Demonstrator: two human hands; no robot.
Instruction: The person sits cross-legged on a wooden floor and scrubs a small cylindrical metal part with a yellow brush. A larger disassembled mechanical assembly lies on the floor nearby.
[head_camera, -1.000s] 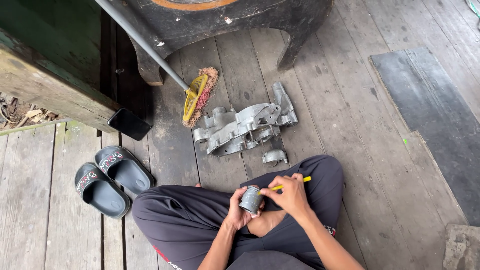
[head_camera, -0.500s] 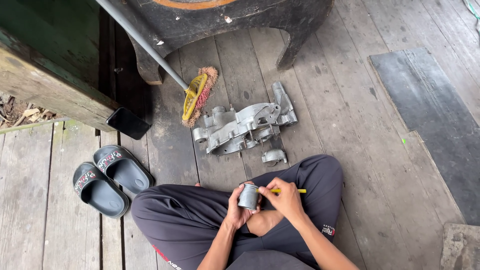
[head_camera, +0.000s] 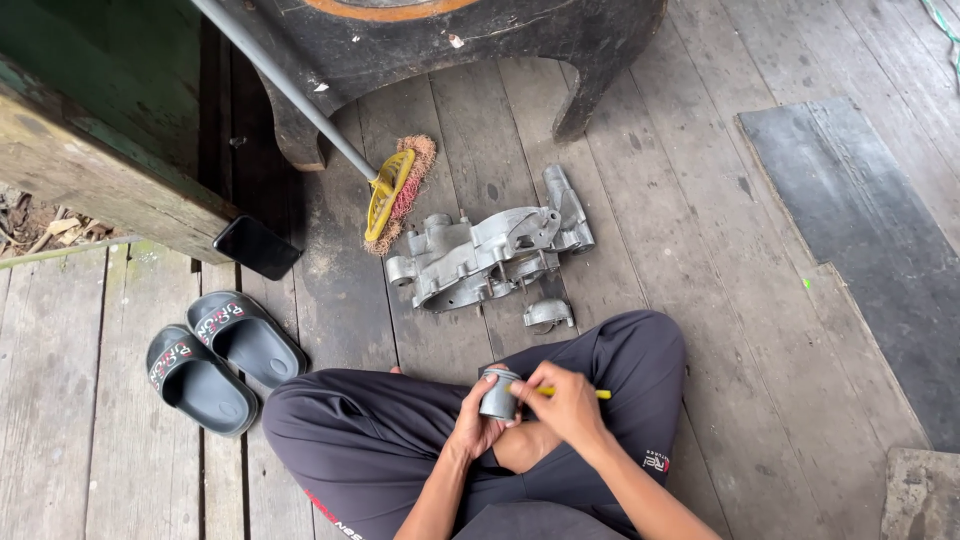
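From the head view, the small grey metal cylinder (head_camera: 498, 393) sits over my crossed legs, cupped in my left hand (head_camera: 470, 425). I judge it rigid, smooth and weighty for its size, best gripped round its wall. My left fingers wrap it closed; my right hand (head_camera: 568, 405) pinches a thin yellow tool (head_camera: 585, 393) against its rim.

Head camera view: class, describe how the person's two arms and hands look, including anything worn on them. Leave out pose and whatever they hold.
Both forearms are bare, with no sleeves in view. The left hand and the right hand wear no gloves. No watch, ring or bracelet can be made out at this size. The arms enter from the bottom edge, above dark trousers with small red and white markings.
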